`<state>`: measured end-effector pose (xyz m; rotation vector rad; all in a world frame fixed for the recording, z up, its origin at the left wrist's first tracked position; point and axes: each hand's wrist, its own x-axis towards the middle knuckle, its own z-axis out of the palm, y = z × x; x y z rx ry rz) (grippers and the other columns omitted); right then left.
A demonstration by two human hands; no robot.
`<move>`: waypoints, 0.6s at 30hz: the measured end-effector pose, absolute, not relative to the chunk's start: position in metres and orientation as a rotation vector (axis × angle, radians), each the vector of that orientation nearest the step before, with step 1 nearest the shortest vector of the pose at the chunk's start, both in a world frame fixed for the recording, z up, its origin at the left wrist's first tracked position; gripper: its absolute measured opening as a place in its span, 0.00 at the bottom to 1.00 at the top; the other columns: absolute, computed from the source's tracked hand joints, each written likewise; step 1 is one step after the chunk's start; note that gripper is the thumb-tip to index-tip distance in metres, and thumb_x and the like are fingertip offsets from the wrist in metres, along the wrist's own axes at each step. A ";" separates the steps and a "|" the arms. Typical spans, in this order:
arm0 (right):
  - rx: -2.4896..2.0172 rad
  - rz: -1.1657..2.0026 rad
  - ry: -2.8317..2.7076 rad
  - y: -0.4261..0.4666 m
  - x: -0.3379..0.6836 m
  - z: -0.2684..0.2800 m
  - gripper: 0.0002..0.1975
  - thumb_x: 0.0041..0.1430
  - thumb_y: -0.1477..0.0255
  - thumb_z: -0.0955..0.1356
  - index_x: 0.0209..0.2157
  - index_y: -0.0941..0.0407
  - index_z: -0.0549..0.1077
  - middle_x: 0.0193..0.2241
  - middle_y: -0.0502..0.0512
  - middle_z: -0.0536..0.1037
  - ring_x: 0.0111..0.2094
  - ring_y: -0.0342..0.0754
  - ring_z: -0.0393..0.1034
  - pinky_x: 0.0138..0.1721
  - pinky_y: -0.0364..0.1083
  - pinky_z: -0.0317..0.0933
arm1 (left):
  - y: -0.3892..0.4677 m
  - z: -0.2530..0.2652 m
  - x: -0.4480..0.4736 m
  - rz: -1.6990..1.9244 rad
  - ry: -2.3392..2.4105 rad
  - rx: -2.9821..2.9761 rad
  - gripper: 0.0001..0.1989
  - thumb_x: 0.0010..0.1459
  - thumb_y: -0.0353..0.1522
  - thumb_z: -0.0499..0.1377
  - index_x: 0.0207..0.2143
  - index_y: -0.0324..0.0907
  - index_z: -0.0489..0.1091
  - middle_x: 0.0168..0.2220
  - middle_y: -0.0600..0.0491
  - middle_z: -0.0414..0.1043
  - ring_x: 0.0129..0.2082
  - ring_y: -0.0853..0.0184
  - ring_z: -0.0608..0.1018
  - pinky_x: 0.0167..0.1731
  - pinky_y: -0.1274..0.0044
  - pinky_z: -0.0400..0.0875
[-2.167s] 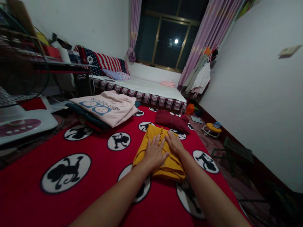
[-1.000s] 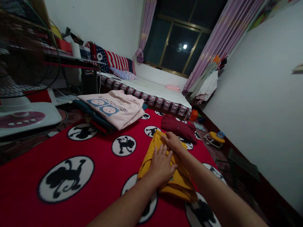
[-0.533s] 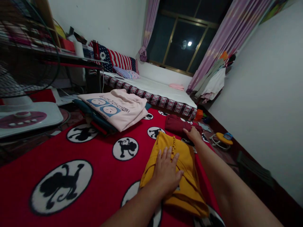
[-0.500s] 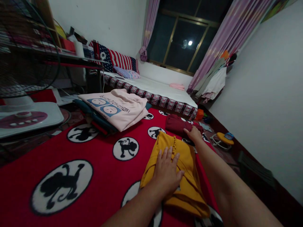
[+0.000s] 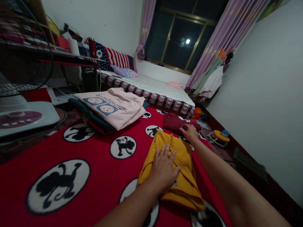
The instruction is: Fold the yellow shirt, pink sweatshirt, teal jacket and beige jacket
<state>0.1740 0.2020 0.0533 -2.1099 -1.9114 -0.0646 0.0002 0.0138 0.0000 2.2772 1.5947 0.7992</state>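
Observation:
My left hand point(image 5: 163, 167) lies flat with fingers spread on a folded mustard-yellow garment point(image 5: 183, 154), which has a row of small round buttons near its top. Beyond it, my right hand point(image 5: 190, 131) is closed on the near edge of a folded maroon garment point(image 5: 172, 123); its fingertips are partly hidden. Both garments rest on a red blanket point(image 5: 99, 189) patterned with black monkey figures in white circles. Further left stands a stack of folded clothes, with a pale pink printed top point(image 5: 127, 105) uppermost and dark green cloth point(image 5: 81, 108) under it.
A fan point(image 5: 21, 53) and its white base point(image 5: 47, 116) stand at the left, near a cluttered desk point(image 5: 78, 60). Behind is a bed with a white surface point(image 5: 151, 82). To the right are a yellow-topped stool point(image 5: 221, 135) and clothes hanging point(image 5: 213, 82) by the curtain.
The whole view has shifted slightly, so things sit a little further left. My right hand's fingers are more curled at the maroon garment's edge. My left hand stays on the yellow garment.

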 end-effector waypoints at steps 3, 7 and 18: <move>-1.774 0.193 -2.188 0.187 0.164 0.054 0.20 0.60 0.58 0.62 0.44 0.56 0.76 0.46 0.58 0.76 0.48 0.53 0.68 0.46 0.46 0.62 | 0.013 0.003 0.000 0.810 1.593 2.277 0.31 0.59 0.48 0.52 0.62 0.46 0.58 0.67 0.47 0.48 0.67 0.53 0.50 0.64 0.57 0.42; -1.593 0.603 -2.450 0.175 0.150 0.063 0.21 0.48 0.56 0.71 0.38 0.57 0.78 0.30 0.51 0.79 0.32 0.47 0.71 0.33 0.42 0.64 | 0.012 0.005 0.000 0.862 1.595 2.294 0.28 0.60 0.45 0.53 0.60 0.44 0.61 0.65 0.44 0.53 0.65 0.53 0.55 0.63 0.58 0.45; -1.738 1.280 -2.478 0.128 0.145 0.117 0.15 0.34 0.71 0.74 0.30 0.58 0.77 0.27 0.49 0.79 0.29 0.46 0.71 0.29 0.41 0.65 | 0.010 0.019 -0.011 1.193 1.248 2.252 0.11 0.63 0.33 0.53 0.39 0.44 0.75 0.44 0.51 0.75 0.46 0.65 0.73 0.50 0.72 0.65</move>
